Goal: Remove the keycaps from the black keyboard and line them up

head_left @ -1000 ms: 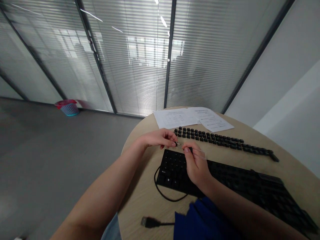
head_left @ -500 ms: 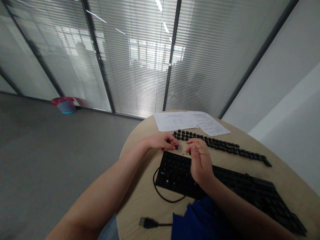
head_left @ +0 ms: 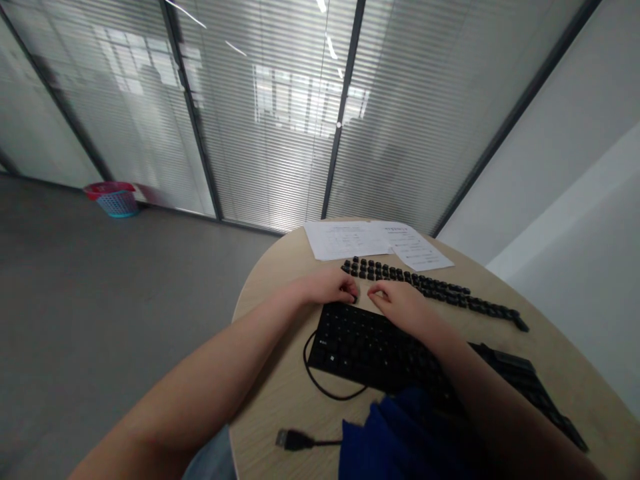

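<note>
A black keyboard (head_left: 360, 343) lies slantwise on the round wooden table, partly under my right forearm. Beyond it run rows of loose black keycaps (head_left: 430, 283). My left hand (head_left: 334, 287) is at the keyboard's far left corner, its fingers closed on a small black keycap (head_left: 355, 299). Just to the right, my right hand (head_left: 397, 303) hovers over the keyboard's far edge, thumb and fingertips pinched together; whatever they may hold is too small to make out.
White printed papers (head_left: 350, 240) lie at the table's far edge. A USB plug (head_left: 295, 440) and cable rest at the near left, beside blue cloth (head_left: 375, 447). A red and blue basket (head_left: 117, 200) stands on the floor.
My right hand has turned palm down and lowered, its fingertips now pinched close to my left hand. My left hand stays on the keycap. The view has shifted slightly.
</note>
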